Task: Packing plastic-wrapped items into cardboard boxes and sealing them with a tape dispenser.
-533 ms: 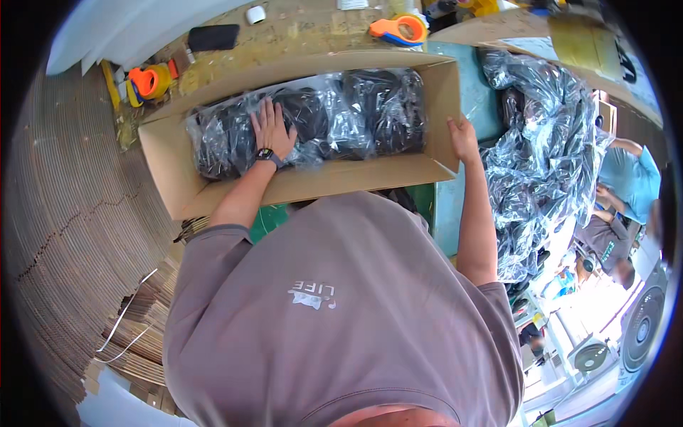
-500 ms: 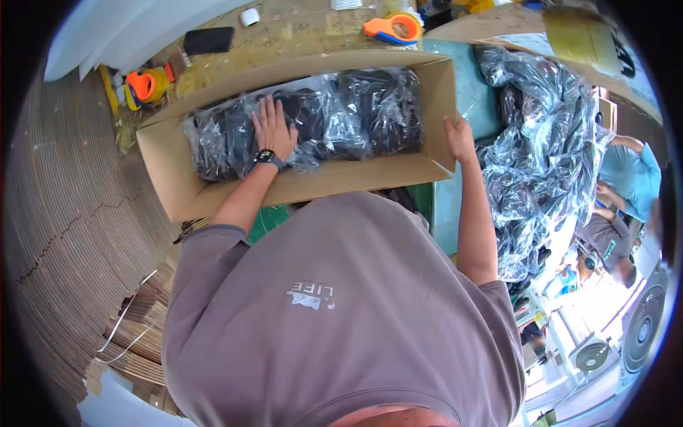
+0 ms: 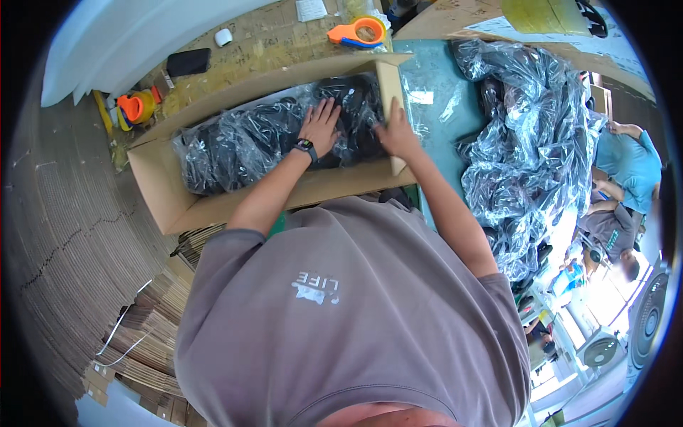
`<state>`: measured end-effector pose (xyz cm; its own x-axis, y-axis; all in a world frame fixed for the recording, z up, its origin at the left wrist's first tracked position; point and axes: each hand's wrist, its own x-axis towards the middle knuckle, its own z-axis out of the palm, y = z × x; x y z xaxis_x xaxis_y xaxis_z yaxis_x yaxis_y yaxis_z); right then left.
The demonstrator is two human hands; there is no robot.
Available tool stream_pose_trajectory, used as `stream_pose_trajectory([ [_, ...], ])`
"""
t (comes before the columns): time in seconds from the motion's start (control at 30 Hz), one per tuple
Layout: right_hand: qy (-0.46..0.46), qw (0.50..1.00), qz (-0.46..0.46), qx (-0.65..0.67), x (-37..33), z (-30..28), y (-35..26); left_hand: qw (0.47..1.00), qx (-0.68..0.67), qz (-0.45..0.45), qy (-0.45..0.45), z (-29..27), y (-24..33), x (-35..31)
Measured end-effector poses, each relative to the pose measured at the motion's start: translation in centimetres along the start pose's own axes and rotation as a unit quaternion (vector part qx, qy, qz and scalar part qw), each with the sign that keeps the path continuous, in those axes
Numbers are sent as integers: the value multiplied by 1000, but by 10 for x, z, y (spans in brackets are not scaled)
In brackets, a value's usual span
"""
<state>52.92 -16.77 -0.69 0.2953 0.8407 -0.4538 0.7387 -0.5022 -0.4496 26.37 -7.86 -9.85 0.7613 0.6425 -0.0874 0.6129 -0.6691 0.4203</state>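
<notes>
A long, open cardboard box [image 3: 160, 186] stands in front of me, tilted a little. In it lie dark objects wrapped in clear plastic [image 3: 235, 153]; their exact kind is hard to make out. My left hand [image 3: 321, 129], with a dark watch on its wrist, rests flat on the wrapping, fingers stretched out, right of the middle. At the box's right end my right hand [image 3: 402, 137] grips the end wall, its thumb on the inner side. Some of its fingers are hidden or slightly blurred.
Behind the box lie an orange tape dispenser [image 3: 359, 32], a black phone-like slab [image 3: 188, 62] and a small white case [image 3: 223, 37]. Another orange dispenser [image 3: 131, 108] sits left. Plastic-wrapped dark goods [image 3: 526, 149] pile up right. Flat cardboard [image 3: 142, 327] is stacked lower left. Co-workers [image 3: 626, 167] are far right.
My left hand has slid right along the wrapped goods. My right hand has moved left with the box's end wall, which now leans inward. The left part of the box has shifted slightly.
</notes>
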Motion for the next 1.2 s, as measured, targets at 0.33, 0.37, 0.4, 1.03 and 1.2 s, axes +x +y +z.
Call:
stream_pose_trajectory([
  [0.33, -135, 967, 3, -218, 4, 67, -12, 672, 240, -636, 294, -287, -262, -315],
  [0.37, -115, 980, -31, -161, -4, 50, -5, 664, 242, -644, 292, -282, -273, -340],
  [0.4, -116, 989, -49, -83, -17, 35, -5, 710, 40, -655, 256, -272, -284, -362],
  [1.03, 40, 951, -262, -158, 30, 20, -239, 944, 60, -313, 81, -152, -277, -290],
  [1.2, 195, 899, -251, -303, 79, 18, -272, 934, 62, -301, 179, -131, -243, -284],
])
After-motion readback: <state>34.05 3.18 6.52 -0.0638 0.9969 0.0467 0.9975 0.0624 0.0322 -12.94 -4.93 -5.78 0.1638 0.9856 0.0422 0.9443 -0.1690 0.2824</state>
